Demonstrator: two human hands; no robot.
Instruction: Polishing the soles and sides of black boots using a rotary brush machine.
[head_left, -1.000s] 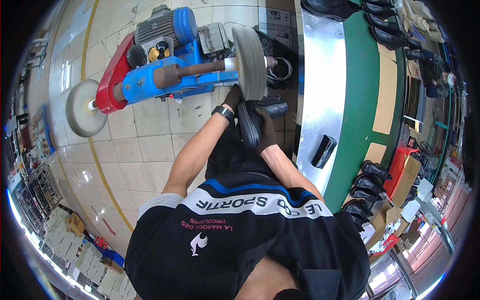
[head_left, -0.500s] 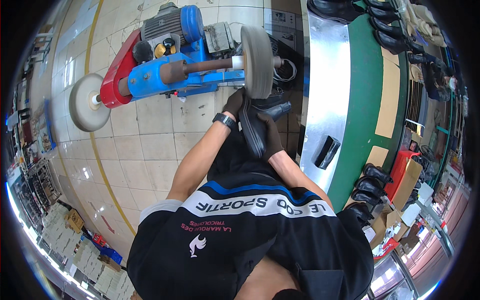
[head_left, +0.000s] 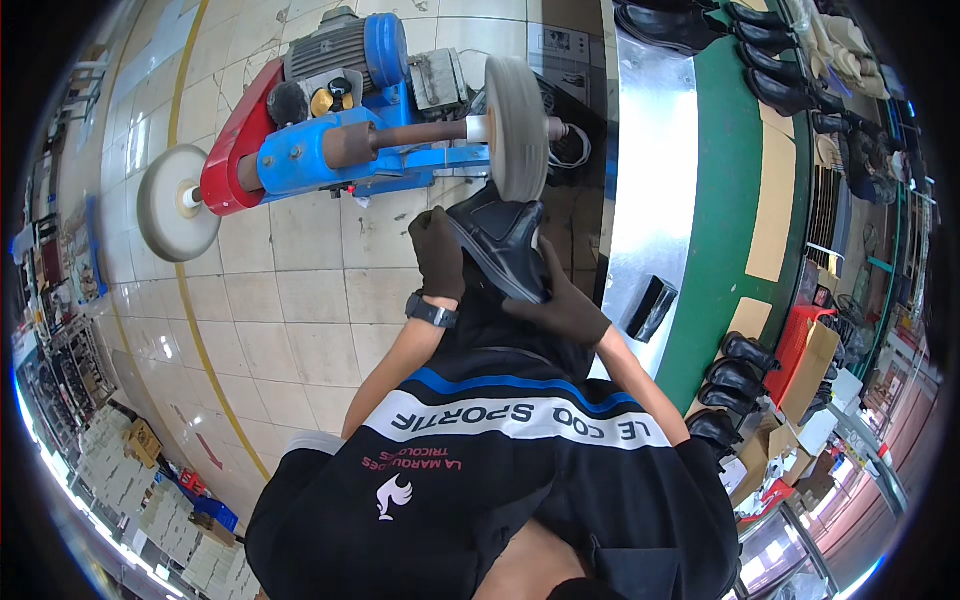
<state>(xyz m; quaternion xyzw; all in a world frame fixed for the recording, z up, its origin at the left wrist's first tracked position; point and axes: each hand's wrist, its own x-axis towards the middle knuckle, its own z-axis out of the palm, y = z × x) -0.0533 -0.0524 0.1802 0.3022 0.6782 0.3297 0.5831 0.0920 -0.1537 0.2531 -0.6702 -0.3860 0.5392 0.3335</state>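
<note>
**Buffing apparently under way, its finish unconfirmed**

The work seems to be at a middle stage: a shiny black leather boot with a thick dark sole [head_left: 508, 232] is in the person's grasp, right below a thick pale-grey buffing wheel [head_left: 518, 135] on a blue-and-red motor-driven machine [head_left: 295, 160]. The wheel's streaky rim suggests that it is spinning. Whether boot and wheel touch, or a narrow gap parts them, cannot be told from this angle.

The dark-gloved right hand [head_left: 568, 300] is clamped on the boot's near end, its thumb and fingers spread around it. The dark-gloved left hand [head_left: 437, 252] has its fingers curled against the boot's left side; how firmly it grips is hidden.

As for what is done, the visible upper has a gloss, yet nothing shows which patches have met the wheel. The boot's hidden side cannot be judged. What appears to be left is finishing this boot and setting it down.

To the right, a long green surface with a bright metal strip [head_left: 715, 180] bears black leather shoes at its far end [head_left: 770, 55] and more black shoes at its near end [head_left: 735, 375]. Whether either group is finished or waiting cannot be told.
</note>
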